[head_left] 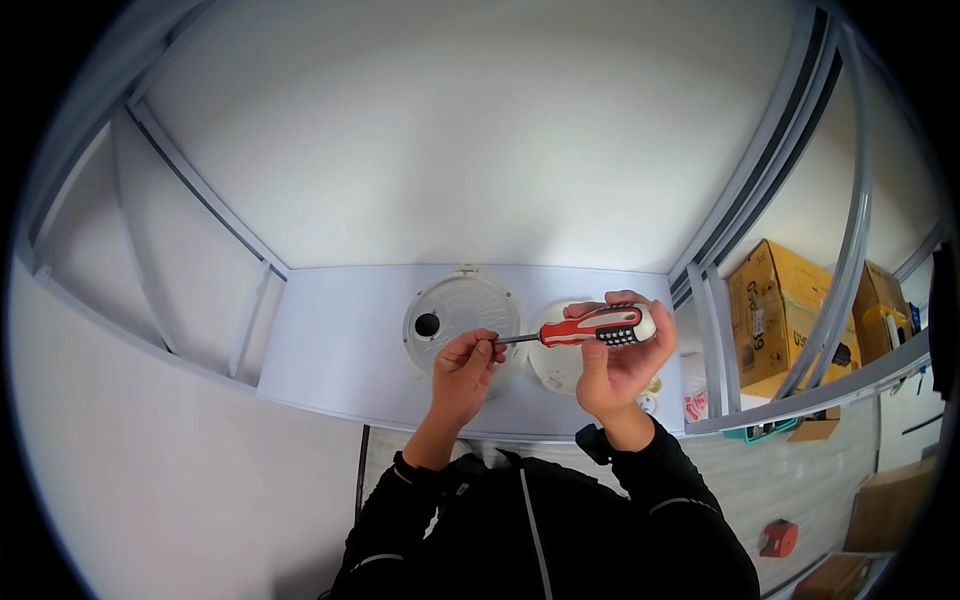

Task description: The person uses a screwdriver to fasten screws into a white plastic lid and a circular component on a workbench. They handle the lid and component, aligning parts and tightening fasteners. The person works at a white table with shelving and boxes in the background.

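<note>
Red-and-black screwdriver (575, 332) with a white butt end, held roughly level between both hands, above the desk (330, 330); right grip (625, 378) is closed around the handle, thumb along its near side, fingers over its far side, the white end lying toward the palm; left grip (462, 380) pinches the dark metal shaft (519, 340) between thumb and fingers near its far end; tip is hidden by those fingers, so its shape cannot be told.

Large round white cover (470, 300) lies on the desk just beyond the left grip, partly behind it; black round spot (427, 324) sits on the cover, to the left of the left grip; whether it is an opening or an insert cannot be told. Second round white piece (553, 372) lies between the two grips, partly covered by the right grip and the handle; small round parts (648, 404) show at the right wrist, too small to identify.

Dark band with a black block (593, 444) sits on the right wrist, below the right grip; cardboard box (762, 325) stands well to the right of the right grip, beyond the frame posts (712, 340); red rounded object (779, 539) rests on the floor, well below and right of the right grip.
</note>
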A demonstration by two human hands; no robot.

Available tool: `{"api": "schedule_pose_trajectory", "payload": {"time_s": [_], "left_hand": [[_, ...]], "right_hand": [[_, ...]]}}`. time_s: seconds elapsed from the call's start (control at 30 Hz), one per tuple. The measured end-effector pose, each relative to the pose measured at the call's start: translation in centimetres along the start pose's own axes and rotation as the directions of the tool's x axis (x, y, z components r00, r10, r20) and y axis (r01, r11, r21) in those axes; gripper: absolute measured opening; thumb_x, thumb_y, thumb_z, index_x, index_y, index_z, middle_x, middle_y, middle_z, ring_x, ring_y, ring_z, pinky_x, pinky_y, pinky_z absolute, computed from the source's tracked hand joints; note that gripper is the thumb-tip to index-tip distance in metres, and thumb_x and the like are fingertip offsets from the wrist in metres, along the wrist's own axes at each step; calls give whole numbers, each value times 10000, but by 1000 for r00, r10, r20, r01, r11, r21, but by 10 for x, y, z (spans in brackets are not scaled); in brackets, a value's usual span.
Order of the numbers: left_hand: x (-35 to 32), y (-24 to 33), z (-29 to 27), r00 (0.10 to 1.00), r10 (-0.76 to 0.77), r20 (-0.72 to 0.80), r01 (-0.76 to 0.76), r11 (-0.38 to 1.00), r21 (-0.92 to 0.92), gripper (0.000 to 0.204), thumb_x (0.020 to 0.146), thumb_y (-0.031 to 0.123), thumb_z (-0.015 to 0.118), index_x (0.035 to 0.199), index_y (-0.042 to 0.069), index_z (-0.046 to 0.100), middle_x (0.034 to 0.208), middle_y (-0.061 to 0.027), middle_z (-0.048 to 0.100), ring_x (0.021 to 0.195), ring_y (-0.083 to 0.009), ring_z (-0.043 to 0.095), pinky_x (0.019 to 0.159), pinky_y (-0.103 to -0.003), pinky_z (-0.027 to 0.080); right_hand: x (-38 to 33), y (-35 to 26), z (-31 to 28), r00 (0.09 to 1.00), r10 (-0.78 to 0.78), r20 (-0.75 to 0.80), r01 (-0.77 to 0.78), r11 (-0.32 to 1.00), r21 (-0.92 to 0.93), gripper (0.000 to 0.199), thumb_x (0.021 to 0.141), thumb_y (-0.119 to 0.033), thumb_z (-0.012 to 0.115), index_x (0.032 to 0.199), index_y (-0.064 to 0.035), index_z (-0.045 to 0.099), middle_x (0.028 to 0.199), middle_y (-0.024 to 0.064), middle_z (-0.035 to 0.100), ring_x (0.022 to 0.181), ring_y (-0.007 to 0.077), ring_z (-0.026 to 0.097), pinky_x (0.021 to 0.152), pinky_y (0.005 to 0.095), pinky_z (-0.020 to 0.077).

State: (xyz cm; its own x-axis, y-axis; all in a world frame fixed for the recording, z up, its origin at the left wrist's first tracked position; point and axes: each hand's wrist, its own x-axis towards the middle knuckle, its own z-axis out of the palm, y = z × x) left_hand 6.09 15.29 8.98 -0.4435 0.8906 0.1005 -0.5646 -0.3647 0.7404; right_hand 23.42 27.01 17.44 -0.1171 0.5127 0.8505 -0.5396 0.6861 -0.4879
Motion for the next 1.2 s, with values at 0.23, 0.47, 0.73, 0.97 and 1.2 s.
{"api": "schedule_pose_trajectory", "payload": {"time_s": [0.23,0.47,0.73,0.97,1.2], "left_hand": [[1,0,-3,995,104,-6,-100,970,221,209,1082,63,627,1253,-32,701,1110,-119,758,1014,-180,721,953,-323,567],[1,16,7,943,332,-8,-272,784,558,194,1064,39,648,1220,-58,708,1065,-119,771,975,-180,744,932,-319,585],[-1,30,-2,929,370,13,-292,712,639,184,1046,-17,635,1207,-69,706,1053,-107,759,991,-182,747,928,-313,589],[2,41,-16,926,363,101,-298,540,787,220,991,5,702,1203,-47,730,1030,-125,784,979,-177,759,874,-306,590],[-1,59,-19,940,312,141,-271,424,864,521,874,-2,795,1372,-17,644,1229,-171,742,1162,-268,720,1050,-414,532]], "right_hand": [[0,5,-9,996,78,-51,-85,984,-158,852,906,-4,804,1545,-64,244,1317,201,523,1061,288,676,928,432,585],[-3,9,-4,977,155,-146,-177,973,-151,799,846,-10,878,1427,-67,332,1228,122,527,1032,180,591,889,331,531],[7,10,12,858,505,-89,-494,861,121,680,946,-9,792,1449,-75,340,1147,90,570,991,158,607,899,320,533],[7,18,22,843,537,-22,-528,834,158,654,964,-1,771,1459,-78,352,1116,89,589,988,166,615,898,329,542],[2,29,26,852,523,-2,-519,846,118,656,968,-4,767,1468,-76,350,1118,87,590,1012,162,607,909,325,537]]}}
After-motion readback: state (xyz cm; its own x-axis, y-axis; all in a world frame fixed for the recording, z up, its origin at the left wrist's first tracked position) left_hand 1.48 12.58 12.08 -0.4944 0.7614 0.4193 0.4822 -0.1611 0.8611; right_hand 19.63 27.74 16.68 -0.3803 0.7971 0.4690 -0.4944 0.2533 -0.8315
